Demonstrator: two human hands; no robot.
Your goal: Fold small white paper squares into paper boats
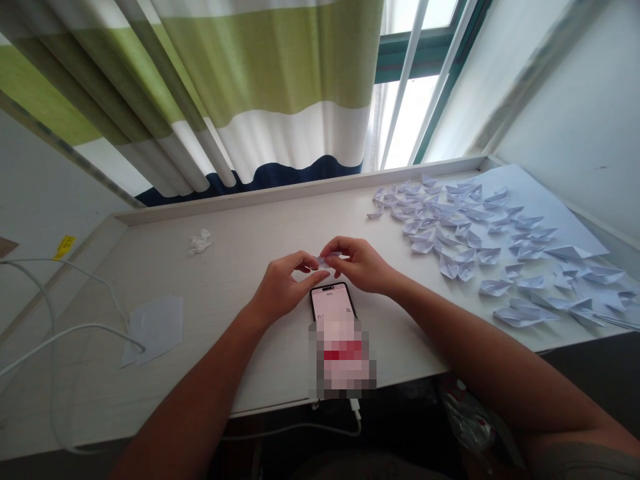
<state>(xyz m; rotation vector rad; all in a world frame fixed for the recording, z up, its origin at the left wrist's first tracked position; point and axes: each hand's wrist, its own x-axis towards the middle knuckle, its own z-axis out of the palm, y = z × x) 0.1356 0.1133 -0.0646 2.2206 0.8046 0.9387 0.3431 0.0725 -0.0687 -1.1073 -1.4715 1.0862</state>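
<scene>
Fingers, right hand (357, 263): pinched together, thumb against forefinger, on a small folded paper (323, 262).
Fingers, left hand (283, 285): curled, thumb and fingertips a little apart at the paper's left end; whether they grip it, I cannot tell.
Folded paper: between both hands, just beyond the top edge of the phone (333, 303).
Phone: screen up on the worktop (240, 247), its lower part blurred out.
Paper shapes (465, 212): many, white and folded, spread at the right, some over a large sheet (545, 200).
Crumpled tissue (201, 242): left of the hands, well apart from them.
</scene>
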